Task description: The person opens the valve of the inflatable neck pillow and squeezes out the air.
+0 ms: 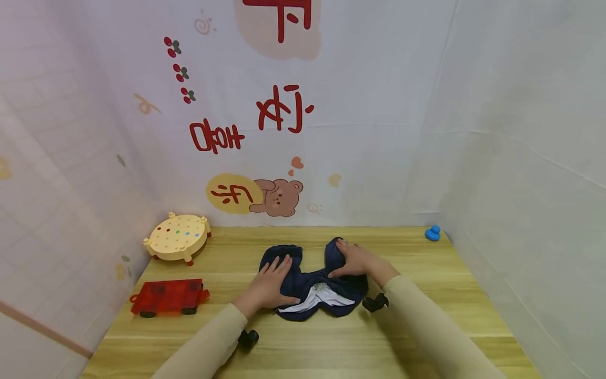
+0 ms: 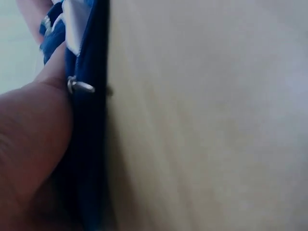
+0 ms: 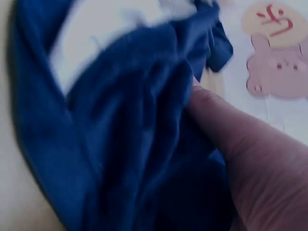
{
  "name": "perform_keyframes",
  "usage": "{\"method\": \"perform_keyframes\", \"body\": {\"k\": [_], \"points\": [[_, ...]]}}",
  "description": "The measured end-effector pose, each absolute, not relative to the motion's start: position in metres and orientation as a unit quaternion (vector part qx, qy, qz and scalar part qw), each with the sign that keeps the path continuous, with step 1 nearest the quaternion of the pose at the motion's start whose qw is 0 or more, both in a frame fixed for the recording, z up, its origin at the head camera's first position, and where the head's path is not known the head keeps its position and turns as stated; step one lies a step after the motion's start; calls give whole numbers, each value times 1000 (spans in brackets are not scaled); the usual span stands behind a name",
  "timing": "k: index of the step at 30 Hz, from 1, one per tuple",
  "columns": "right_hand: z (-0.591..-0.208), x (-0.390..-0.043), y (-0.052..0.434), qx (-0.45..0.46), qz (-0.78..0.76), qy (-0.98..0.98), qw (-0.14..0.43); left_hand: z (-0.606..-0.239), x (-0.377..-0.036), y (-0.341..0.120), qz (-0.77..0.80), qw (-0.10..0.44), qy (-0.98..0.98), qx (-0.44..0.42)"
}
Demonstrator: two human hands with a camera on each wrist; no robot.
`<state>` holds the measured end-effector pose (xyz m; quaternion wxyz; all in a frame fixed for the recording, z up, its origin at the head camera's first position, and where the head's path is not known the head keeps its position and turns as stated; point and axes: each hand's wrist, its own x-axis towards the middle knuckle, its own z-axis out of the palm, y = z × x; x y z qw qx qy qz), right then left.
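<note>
A dark navy garment with a white lining lies bunched on the middle of the wooden table. My left hand rests flat on its left part, fingers straight. My right hand grips the raised right fold, fingers over the top and thumb underneath. In the left wrist view my palm presses against the navy cloth, near a small metal ring. The right wrist view shows my thumb pushed into the navy folds.
A cream round toy with coloured dots stands at the back left. A red translucent toy car sits in front of it. A small blue object lies in the back right corner. White printed cloth walls enclose three sides.
</note>
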<state>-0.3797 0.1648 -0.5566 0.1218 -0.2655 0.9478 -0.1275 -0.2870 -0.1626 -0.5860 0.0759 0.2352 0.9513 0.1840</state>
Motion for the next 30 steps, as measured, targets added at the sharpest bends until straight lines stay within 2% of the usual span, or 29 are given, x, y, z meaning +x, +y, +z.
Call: {"method": "perform_keyframes", "body": {"k": [5, 10, 12, 14, 17, 22, 30], "points": [[-566, -365, 173, -300, -149, 942, 27, -575, -284, -159, 237, 76, 944, 215], [-576, -335, 165, -355, -224, 902, -97, -571, -280, -147, 308, 9, 935, 175], [-581, -332, 161, -342, -226, 905, -115, -571, -281, -143, 281, -1, 945, 170], [-583, -334, 159, -318, -216, 919, -93, -574, -284, -141, 242, 13, 955, 173], [-585, -342, 162, -290, -205, 935, -22, -581, -288, -143, 189, 44, 963, 189], [-582, -358, 171, -289, -196, 935, 59, -591, -293, -154, 180, 73, 958, 211], [-574, -383, 186, -299, -156, 937, 93, -597, -306, -169, 158, 96, 951, 248]]}}
